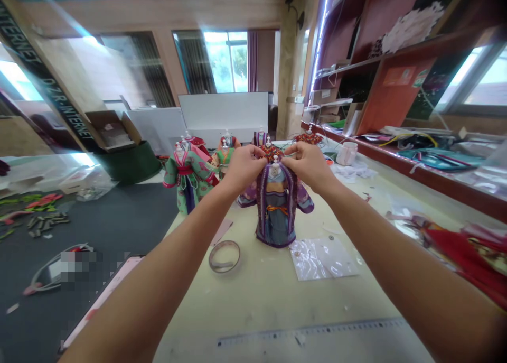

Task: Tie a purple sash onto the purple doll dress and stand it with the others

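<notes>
A small doll-sized purple and grey robe (276,210) with an orange tie stands upright on the pale table, a white beaded peg at its neck. My left hand (249,165) is at the left side of its collar, thumb and fingers pinched together. On the other side, my right hand (307,165) pinches near the right shoulder of the same robe. Both hands seem to hold the robe's collar edges. Just behind the neck is a red beaded piece (271,152). To the left stands a green robe (188,173) with a red sash.
A tape roll (224,257), a clear plastic bag (322,258) and a ruler (317,330) lie on the table (222,305). A phone (105,299) is at the left. Red fabric (467,252) lies at the right, below a cluttered shelf. More small robes stand behind.
</notes>
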{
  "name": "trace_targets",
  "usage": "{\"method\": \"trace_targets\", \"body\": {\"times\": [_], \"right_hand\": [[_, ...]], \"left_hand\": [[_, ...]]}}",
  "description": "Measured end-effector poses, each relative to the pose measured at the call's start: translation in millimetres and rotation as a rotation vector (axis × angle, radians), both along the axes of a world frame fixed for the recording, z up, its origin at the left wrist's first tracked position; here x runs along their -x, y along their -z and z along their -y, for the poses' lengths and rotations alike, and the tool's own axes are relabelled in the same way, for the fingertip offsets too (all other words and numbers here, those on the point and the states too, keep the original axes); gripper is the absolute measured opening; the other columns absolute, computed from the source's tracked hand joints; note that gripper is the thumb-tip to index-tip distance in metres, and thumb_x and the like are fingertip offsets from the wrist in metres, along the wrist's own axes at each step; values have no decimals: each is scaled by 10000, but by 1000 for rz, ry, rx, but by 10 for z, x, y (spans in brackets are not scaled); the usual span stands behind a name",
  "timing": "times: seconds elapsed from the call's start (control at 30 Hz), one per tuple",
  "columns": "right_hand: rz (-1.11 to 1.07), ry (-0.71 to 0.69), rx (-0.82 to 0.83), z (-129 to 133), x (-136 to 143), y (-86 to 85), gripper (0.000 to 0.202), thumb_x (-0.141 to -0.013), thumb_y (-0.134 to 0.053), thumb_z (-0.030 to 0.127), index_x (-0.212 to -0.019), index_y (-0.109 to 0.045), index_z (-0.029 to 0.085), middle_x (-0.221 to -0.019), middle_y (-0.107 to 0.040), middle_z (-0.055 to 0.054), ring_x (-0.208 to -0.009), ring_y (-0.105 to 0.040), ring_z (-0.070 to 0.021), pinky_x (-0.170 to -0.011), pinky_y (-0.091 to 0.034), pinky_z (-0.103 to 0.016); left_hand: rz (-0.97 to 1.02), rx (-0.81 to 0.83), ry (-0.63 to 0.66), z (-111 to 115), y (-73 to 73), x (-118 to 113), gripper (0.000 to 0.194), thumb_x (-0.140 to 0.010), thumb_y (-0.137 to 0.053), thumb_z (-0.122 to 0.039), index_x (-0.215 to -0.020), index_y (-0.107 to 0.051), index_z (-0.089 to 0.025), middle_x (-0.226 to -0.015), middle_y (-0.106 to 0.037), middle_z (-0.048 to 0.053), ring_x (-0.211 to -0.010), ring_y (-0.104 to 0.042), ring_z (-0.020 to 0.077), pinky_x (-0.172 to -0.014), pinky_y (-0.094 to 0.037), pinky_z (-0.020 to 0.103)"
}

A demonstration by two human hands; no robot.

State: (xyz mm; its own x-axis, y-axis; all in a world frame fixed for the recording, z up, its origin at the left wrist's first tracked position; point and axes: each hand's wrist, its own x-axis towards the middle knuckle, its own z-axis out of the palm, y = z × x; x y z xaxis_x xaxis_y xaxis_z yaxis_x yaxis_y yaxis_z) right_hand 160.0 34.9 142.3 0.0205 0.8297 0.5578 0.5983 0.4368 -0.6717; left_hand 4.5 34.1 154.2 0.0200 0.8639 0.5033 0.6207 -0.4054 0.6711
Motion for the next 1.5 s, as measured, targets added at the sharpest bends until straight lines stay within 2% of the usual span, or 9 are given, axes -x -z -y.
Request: {"method": "trace_targets", "body": {"times": [0.13, 0.33, 0.47, 0.63, 0.8, 0.97, 1.13, 1.33, 1.5], "right_hand": [[30, 28, 13, 63, -43, 28, 203, -683, -572, 275, -842, -593, 150, -557, -542, 19, -495, -476, -107, -493, -333, -229], [41, 41, -108, 300, -95, 222, 204, -740, -547, 286, -899, -579, 162, -738, -602, -17, -618, -532, -122, -578, -393, -246], [6, 73, -203, 602, -98, 433, 180, -785, -522, 269, -928, -566, 167, -819, -609, -29, -594, -525, -101, -597, -419, -248], [11, 14, -237, 880, -79, 756, 108, -809, -510, 231, -876, -571, 172, -759, -588, -19, -577, -510, -92, -557, -415, -226], [110, -42, -164, 912, -56, 1030, 94, -817, -495, 216, -849, -574, 178, -750, -585, -19, -561, -503, -95, -566, -408, -237], [169, -54, -169, 878, -7, 1114, 118, -823, -484, 214, -871, -581, 168, -790, -619, -32, -620, -552, -109, -615, -426, -234], [319, -13, -271, 813, 63, 1090, 207, -825, -472, 204, -987, -586, 145, -831, -667, -46, -662, -600, -120, -622, -425, -228], [572, 83, -315, 705, 138, 1064, 291, -839, -451, 223, -1101, -557, 151, -812, -691, -49, -640, -618, -149, -524, -340, -242], [521, 83, -323, 713, 144, 1107, 271, -844, -443, 229, -1070, -569, 147, -786, -691, -45, -621, -613, -134, -548, -357, -233]], "left_hand": [[48, -20, 38, -6, 83, 42, 199, -669, -594, -240, -813, -647, -113, -605, -565, 2, -535, -496, 113, -519, -363, 220], [210, 64, 105, 246, 257, 93, 315, -697, -604, -309, -965, -575, -146, -532, -539, -35, -426, -468, 96, -421, -344, 195], [339, 132, 155, 432, 488, 117, 304, -707, -605, -289, -972, -529, -159, -591, -593, -23, -427, -479, 81, -400, -359, 174], [418, 269, 167, 540, 821, 131, 252, -695, -621, -288, -892, -535, -157, -615, -604, -16, -420, -463, 74, -380, -356, 174], [348, 295, 219, 539, 1070, 125, 194, -700, -611, -291, -815, -625, -135, -694, -631, 26, -515, -512, 99, -447, -397, 198], [266, 305, 240, 515, 1224, 119, 147, -712, -580, -261, -750, -666, -148, -676, -622, 21, -525, -489, 104, -460, -380, 205], [264, 335, 236, 549, 1246, 148, 90, -688, -591, -225, -659, -641, -156, -562, -549, -19, -489, -438, 90, -445, -343, 195], [410, 398, 285, 634, 1054, 265, 75, -692, -612, -235, -685, -610, -160, -554, -536, -44, -427, -407, 51, -406, -316, 171], [541, 383, 257, 646, 919, 309, 138, -721, -612, -288, -729, -585, -153, -530, -567, -38, -352, -409, 39, -348, -286, 165]]}}
